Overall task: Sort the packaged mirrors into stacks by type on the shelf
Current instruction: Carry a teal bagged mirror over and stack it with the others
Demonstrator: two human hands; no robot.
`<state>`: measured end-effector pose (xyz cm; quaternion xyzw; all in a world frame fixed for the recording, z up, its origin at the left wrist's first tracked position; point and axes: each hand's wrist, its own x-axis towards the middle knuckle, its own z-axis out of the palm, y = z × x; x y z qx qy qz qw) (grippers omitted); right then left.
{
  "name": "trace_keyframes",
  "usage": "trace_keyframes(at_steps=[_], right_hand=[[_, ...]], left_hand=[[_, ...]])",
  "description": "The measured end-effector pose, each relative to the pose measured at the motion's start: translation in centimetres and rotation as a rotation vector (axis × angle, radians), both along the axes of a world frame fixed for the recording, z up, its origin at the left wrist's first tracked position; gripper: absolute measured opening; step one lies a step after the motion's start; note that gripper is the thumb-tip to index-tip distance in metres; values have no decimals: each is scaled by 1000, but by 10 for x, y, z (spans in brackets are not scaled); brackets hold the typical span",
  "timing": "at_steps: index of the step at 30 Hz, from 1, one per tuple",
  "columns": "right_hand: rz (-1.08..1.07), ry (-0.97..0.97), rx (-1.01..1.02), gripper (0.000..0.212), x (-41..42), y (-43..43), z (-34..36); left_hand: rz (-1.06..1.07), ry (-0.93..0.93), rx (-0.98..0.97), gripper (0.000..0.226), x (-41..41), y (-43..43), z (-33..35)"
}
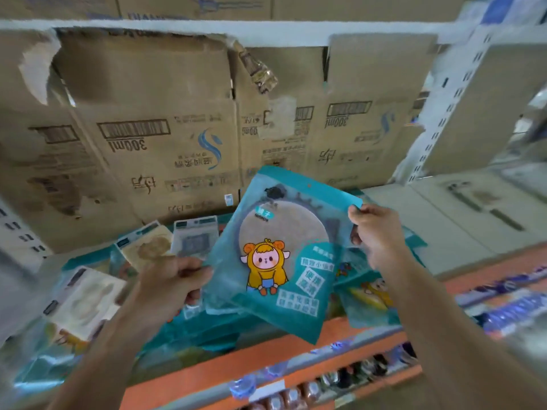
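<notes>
2 hands on the teal mirror packet point(281, 261), asks one; how do they sit?

The left hand point(174, 279) comes up from below, answers the other, fingers curled, gripping the packet's left edge. The right hand point(376, 235) reaches in on an outstretched arm and pinches the top right corner.

And the packet?

Held tilted in the air, printed face to the camera, its lowest corner over the orange shelf edge point(296, 347), with cardboard boxes point(154, 137) behind.

Room around it?

Crowded to the left: a cream mirror packet point(88, 300) lies by the left forearm, and another teal packet point(367, 294) sits just under the right wrist. Open room lies to the right, over flat pale cardboard point(461, 208), out to the white slotted upright point(444, 119).
</notes>
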<state>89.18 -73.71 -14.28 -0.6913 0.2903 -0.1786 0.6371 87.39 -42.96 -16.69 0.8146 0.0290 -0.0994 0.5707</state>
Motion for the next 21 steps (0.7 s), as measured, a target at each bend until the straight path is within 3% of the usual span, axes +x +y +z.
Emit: trace_keyframes(at_steps=[7, 21], right_hand=[[-100, -33, 73, 31, -50, -76, 5], [-325, 8, -19, 32, -198, -243, 0]], left_hand=[[-144, 9, -104, 17, -8, -73, 1], [-451, 47, -69, 17, -84, -250, -3]])
